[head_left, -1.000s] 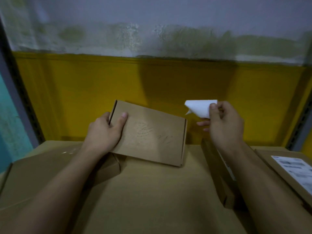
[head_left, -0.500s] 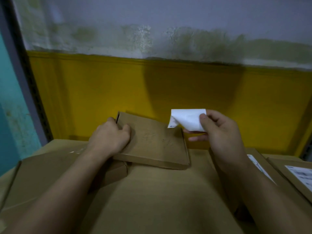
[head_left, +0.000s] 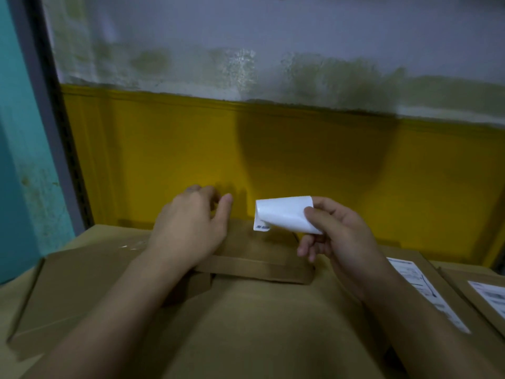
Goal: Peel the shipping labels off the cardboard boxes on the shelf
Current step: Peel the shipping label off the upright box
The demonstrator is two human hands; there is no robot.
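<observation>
Teal wall [head_left: 16, 160]: far left, edged by a grey upright post [head_left: 46, 105]
Flat cardboard [head_left: 82, 274]: low on the left, lying loose beside the big carton
Left hand [head_left: 191, 228]: my palm lies over the left end of the small box; fingers bent towards its far edge, thumb stretched out free; I cannot tell whether they truly grip
Small box [head_left: 262, 250]: plain brown, lying flat on the big carton [head_left: 259, 324], its top bare
Peeled label [head_left: 284, 214]: white, curled, off the box and in the air just above its far right corner
Right hand [head_left: 338, 242]: thumb and forefinger pinch the label's right edge; other fingers loosely curled below
Labelled boxes: one [head_left: 451, 305] just right of my forearm, another [head_left: 464, 283] at the frame edge; each carries a white printed label
Yellow panel [head_left: 328, 173]: behind everything; stained grey wall above
</observation>
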